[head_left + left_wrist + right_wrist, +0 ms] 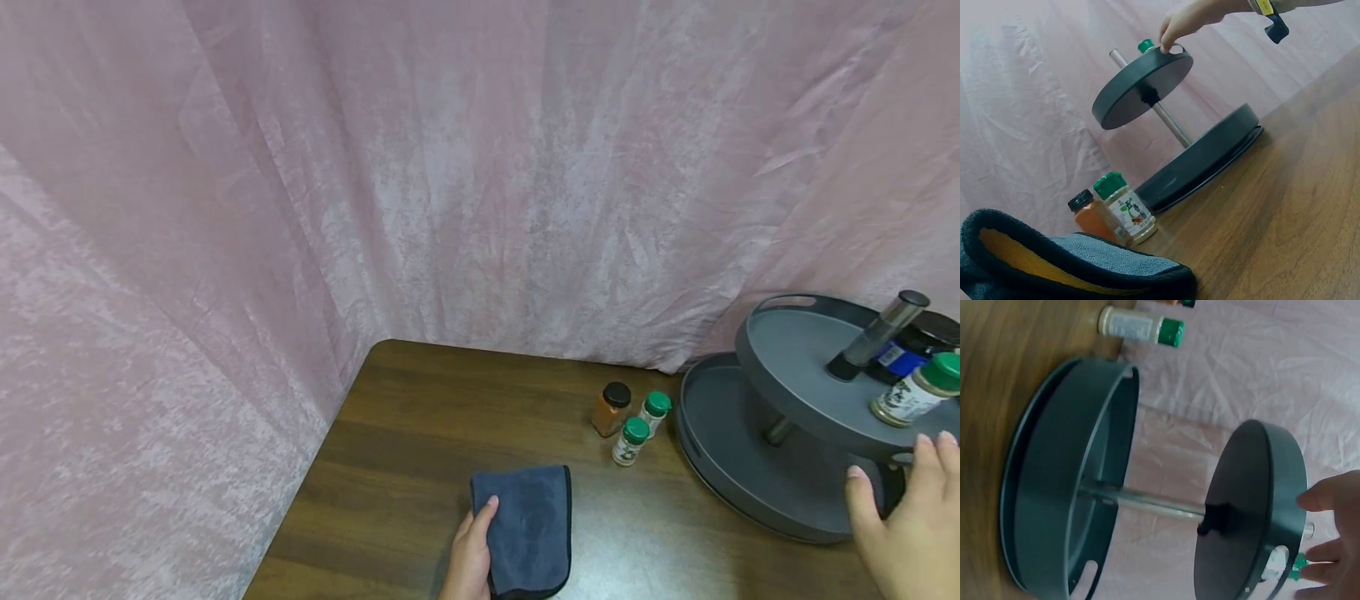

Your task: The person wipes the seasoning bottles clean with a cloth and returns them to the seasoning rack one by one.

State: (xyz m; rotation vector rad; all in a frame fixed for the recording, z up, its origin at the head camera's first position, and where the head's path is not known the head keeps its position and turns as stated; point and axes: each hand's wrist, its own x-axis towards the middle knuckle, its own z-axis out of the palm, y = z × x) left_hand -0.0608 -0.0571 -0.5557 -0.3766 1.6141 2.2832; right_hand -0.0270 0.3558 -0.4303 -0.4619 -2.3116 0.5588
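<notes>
My left hand (468,557) grips a folded grey cloth (531,525) by its left edge, thumb on top, low over the wooden table. In the left wrist view the cloth (1116,256) shows a dark border and a yellow inner side. My right hand (911,525) is at the near rim of the upper tray (810,342) of a grey two-tier turntable, by a handle cutout, thumb spread from the fairly straight fingers. On that tray are a green-capped spice bottle (907,402) and a dark jar with a blue label (903,358). The lower tray (723,425) sits beneath.
Left of the turntable, a black-capped orange spice bottle (609,414) and two green-capped bottles, one nearer (626,450) and one farther (652,417), stand close together on the table (420,408). A pink curtain (480,183) hangs behind. A metal post (879,335) rises through the upper tray.
</notes>
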